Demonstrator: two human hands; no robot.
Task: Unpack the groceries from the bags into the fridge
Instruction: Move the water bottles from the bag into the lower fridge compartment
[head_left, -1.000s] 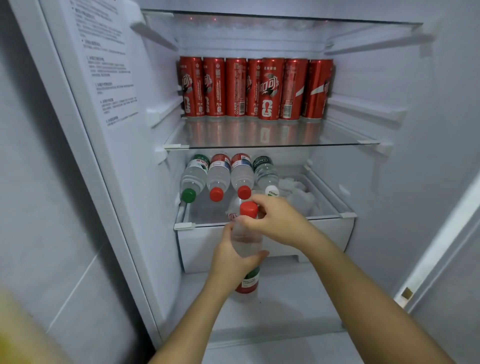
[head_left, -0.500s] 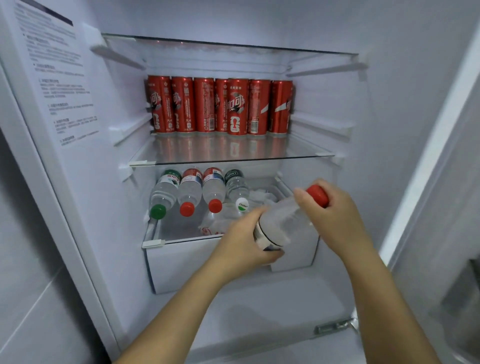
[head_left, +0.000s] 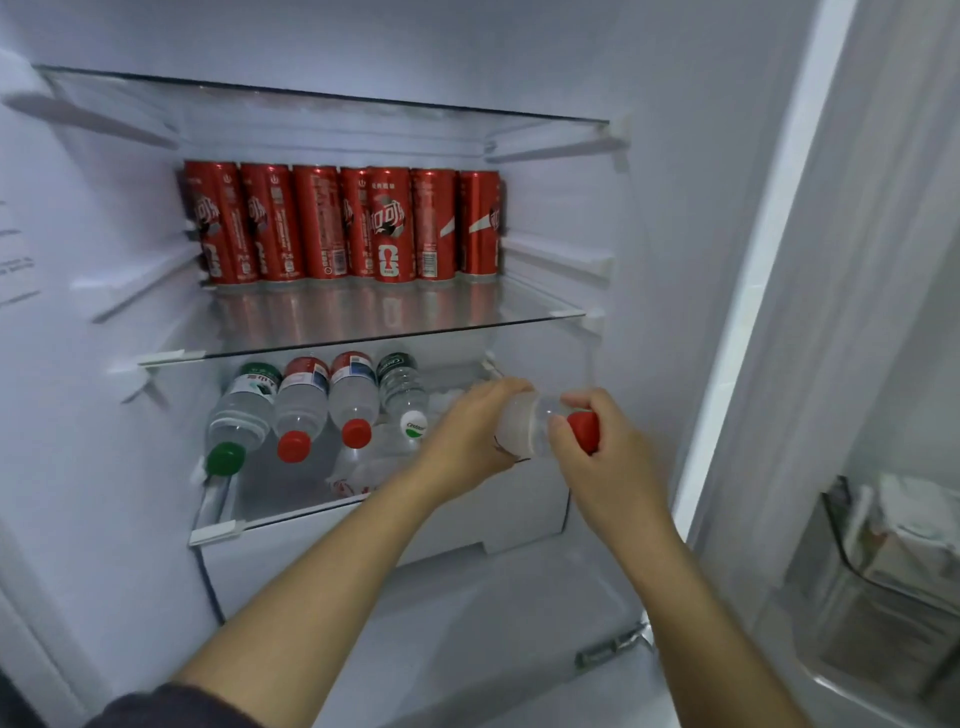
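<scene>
I hold a clear water bottle (head_left: 522, 423) with a red cap on its side, just above the right part of the lower glass shelf (head_left: 270, 512) of the open fridge. My left hand (head_left: 467, 441) grips its body from the left. My right hand (head_left: 597, 447) grips the capped end, the red cap facing me. On that shelf lie several water bottles (head_left: 301, 402) side by side, caps toward me, in green, red and white. Their far ends are hidden under the shelf above.
A row of several red cans (head_left: 337, 223) stands at the back of the middle glass shelf (head_left: 395, 319). A white drawer (head_left: 467, 535) sits under the bottle shelf. The open fridge door bin (head_left: 872, 582) at the right holds packaged goods.
The bottle went from upright in front of the drawer to lying on its side and has moved up and right to shelf height. Both hands stayed on it. My view shifted right.
</scene>
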